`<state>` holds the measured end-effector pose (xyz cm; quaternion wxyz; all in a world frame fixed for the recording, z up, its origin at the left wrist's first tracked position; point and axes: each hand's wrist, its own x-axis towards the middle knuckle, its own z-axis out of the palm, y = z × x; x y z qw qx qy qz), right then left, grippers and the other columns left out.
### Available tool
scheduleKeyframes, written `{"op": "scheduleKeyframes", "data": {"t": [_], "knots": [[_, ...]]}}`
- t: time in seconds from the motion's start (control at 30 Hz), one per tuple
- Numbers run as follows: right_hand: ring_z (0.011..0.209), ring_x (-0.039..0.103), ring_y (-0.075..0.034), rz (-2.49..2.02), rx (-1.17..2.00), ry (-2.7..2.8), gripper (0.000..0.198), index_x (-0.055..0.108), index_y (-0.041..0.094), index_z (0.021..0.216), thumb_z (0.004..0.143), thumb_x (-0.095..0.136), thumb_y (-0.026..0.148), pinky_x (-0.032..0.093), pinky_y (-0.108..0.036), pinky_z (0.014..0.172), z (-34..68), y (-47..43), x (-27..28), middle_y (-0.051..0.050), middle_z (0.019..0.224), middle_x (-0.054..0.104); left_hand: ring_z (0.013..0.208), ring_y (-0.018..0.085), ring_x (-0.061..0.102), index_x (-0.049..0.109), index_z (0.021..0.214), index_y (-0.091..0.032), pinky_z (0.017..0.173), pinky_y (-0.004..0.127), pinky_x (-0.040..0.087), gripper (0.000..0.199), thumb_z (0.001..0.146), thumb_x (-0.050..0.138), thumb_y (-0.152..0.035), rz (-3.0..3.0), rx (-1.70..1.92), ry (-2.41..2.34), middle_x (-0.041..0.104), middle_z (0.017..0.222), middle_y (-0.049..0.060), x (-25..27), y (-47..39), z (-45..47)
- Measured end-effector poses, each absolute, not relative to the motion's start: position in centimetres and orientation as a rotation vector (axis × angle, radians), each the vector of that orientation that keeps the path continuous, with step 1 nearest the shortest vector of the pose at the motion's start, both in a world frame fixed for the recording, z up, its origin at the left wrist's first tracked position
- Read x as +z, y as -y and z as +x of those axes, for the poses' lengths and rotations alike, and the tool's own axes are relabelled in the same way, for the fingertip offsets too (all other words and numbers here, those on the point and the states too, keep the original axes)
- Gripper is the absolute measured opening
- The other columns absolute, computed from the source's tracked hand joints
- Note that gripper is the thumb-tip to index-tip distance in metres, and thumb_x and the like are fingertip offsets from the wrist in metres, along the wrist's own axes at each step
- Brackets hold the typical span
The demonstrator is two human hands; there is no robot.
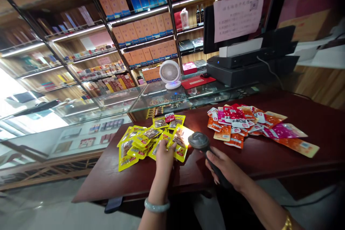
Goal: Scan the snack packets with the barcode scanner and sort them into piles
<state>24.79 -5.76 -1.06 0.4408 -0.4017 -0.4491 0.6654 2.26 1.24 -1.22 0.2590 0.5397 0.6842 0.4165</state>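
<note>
My left hand (165, 152), with a pale bangle at the wrist, pinches a yellow snack packet (181, 143) by its left edge. In my right hand (225, 165) is a black barcode scanner (199, 141), fingers wrapped round its handle. The scanner's head points at the packet, and bright light falls on the packet's upper right corner. Left of my left hand lies a loose heap of similar yellow packets (137, 142) with brown contents showing. Across the table to the right is a pile of red, orange and pink snack packets (237, 120).
All the packets lie on a dark red table (105, 183). Behind it stands a glass display counter (140, 104) with a small white fan (170, 73) and a red mat (198, 81). A monitor (208, 30) with a pink paper sheet is at the back right. Stocked shelves (142, 28) line the wall.
</note>
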Motion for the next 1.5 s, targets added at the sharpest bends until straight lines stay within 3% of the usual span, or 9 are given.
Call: {"op": "scheduleKeyframes", "data": {"t": [0.17,0.27,0.4,0.6,0.73,0.9,1.07,1.23,1.5], "knots": [[0.033,0.041,-0.004,-0.998,1.63,1.089,0.044,0.045,0.022,0.092,0.084,0.055,0.064,0.039,-0.017,0.034,25.7,4.6,-0.5,0.011,0.057,0.047,0.072,0.018,0.063,0.054,0.082,-0.019,0.062,0.027,0.051,0.018,0.078,0.063,-0.035,1.531,1.091,-1.809,0.063,0.077,0.002,-1.7,-3.0,4.4],[0.032,0.041,-0.004,-0.994,1.573,1.115,0.044,0.044,0.022,0.09,0.083,0.056,0.064,0.039,-0.017,0.034,26.4,3.2,0.1,0.011,0.055,0.048,0.076,0.017,0.066,0.054,0.091,-0.018,0.061,0.027,0.054,0.01,0.084,0.058,-0.024,1.317,1.043,-1.628,0.066,0.088,0.006,-2.3,-4.9,7.2],[0.03,0.043,-0.005,-0.995,1.534,1.13,0.043,0.044,0.023,0.089,0.083,0.057,0.063,0.04,-0.019,0.034,27.5,1.0,1.4,0.011,0.055,0.05,0.08,0.017,0.068,0.05,0.102,-0.014,0.061,0.027,0.057,0.018,0.085,0.056,-0.015,1.036,1.065,-1.473,0.065,0.102,0.011,-2.2,-8.1,11.3],[0.031,0.043,-0.006,-0.961,1.56,1.086,0.041,0.045,0.023,0.083,0.084,0.055,0.063,0.044,-0.021,0.036,28.8,-2.4,2.8,0.009,0.054,0.05,0.082,0.019,0.069,0.055,0.103,-0.01,0.067,0.028,0.057,0.017,0.086,0.055,-0.014,1.058,0.989,-1.398,0.067,0.101,0.014,-1.2,-12.3,15.0],[0.032,0.043,-0.006,-0.99,1.595,1.058,0.04,0.045,0.023,0.081,0.085,0.056,0.061,0.044,-0.021,0.036,29.5,-4.1,2.7,0.009,0.053,0.05,0.085,0.024,0.069,0.064,0.091,-0.012,0.076,0.036,0.055,0.013,0.084,0.06,-0.022,1.413,0.816,-1.525,0.069,0.09,0.014,-0.1,-13.3,13.4],[0.032,0.043,-0.006,-1.022,1.638,1.044,0.039,0.048,0.023,0.085,0.085,0.056,0.061,0.04,-0.019,0.034,30.4,-5.8,3.3,0.008,0.054,0.05,0.108,0.031,0.061,0.066,0.101,-0.013,0.092,0.041,0.046,0.03,0.085,0.057,-0.036,2.166,0.612,-2.12,0.066,0.108,0.019,1.4,-14.1,7.8],[0.034,0.045,-0.007,-0.971,1.657,1.128,0.041,0.048,0.022,0.08,0.085,0.057,0.061,0.042,-0.019,0.035,30.8,-8.3,4.1,0.007,0.053,0.051,0.109,0.036,0.056,0.064,0.11,-0.008,0.091,0.043,0.043,0.049,0.082,0.058,-0.048,2.226,0.312,-2.425,0.063,0.112,0.024,1.3,-16.2,4.1],[0.034,0.045,-0.006,-0.925,1.663,1.182,0.045,0.047,0.02,0.075,0.083,0.058,0.063,0.044,-0.02,0.035,30.5,-10.5,3.3,0.005,0.056,0.053,0.116,0.035,0.05,0.068,0.107,-0.013,0.095,0.043,0.037,0.046,0.087,0.048,-0.05,2.241,0.23,-2.527,0.061,0.119,0.021,1.2,-19.6,2.8],[0.031,0.042,-0.007,-0.93,1.73,1.057,0.037,0.052,0.022,0.088,0.084,0.06,0.058,0.042,-0.019,0.032,30.9,-10.3,2.1,0.007,0.052,0.052,0.128,0.039,0.04,0.069,0.115,-0.019,0.102,0.046,0.031,0.066,0.066,0.065,-0.064,2.047,-0.111,-2.457,0.054,0.136,0.019,1.5,-22.8,1.4]]}}
